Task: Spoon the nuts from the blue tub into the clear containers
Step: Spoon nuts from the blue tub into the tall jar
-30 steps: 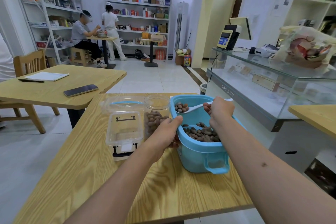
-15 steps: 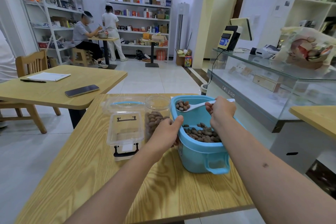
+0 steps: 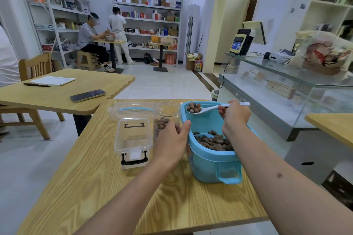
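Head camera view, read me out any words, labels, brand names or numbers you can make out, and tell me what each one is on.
"coolpad": pale letters on the front edge of the glass display counter; the reading is uncertain.
Blue sticker on the payment terminal: print too small to read.
White label on the clear latch box: looks blank.
Boxes on the back shelves: print too small and blurred.
Paper on the neighbouring table: nothing legible.
Blue tub, round jar, spoon: no text seen.

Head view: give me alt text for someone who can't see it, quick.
The right hand holds a white spoon loaded with nuts above the far end of the blue tub, while the left hand grips the round clear jar, partly filled with nuts. An empty rectangular clear container stands left of the jar on the wooden table.
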